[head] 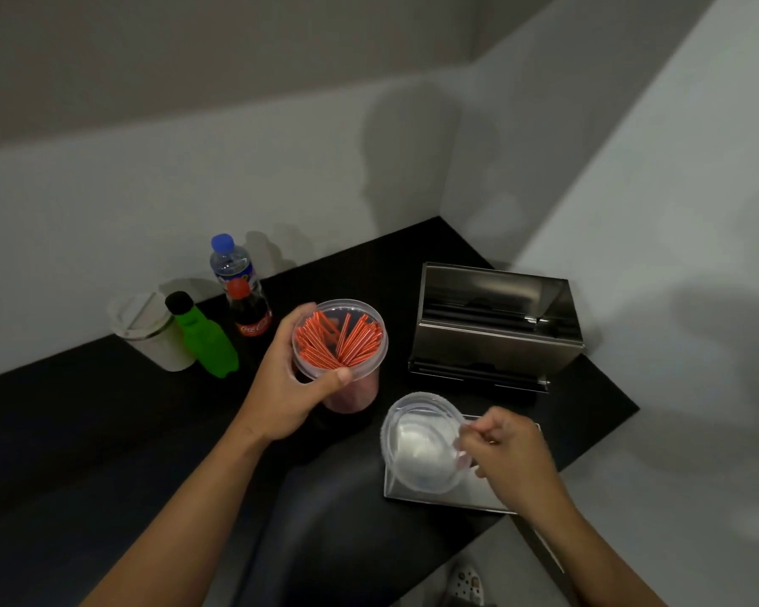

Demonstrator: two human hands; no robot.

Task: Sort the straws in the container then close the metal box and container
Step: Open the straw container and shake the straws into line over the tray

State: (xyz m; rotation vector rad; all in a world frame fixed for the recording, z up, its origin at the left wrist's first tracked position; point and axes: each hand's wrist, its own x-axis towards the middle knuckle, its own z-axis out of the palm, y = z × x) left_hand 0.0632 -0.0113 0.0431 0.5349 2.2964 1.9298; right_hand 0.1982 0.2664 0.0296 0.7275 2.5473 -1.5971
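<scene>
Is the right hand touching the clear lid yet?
Touching. The head view shows the right hand pinching the rim of the clear lid, fingertips wrapped over its edge, above the flat metal plate.

Your left hand [288,387] and right hand [511,453] are bare, no rings or watch. Forearms unsleeved. At five o'clock, your white patterned shoe [467,580].

- You have three bottles [233,300] far left.
- One white cup [150,339].
- One straw container [340,343].
- One clear lid [426,444].
- One metal box [496,326].
</scene>
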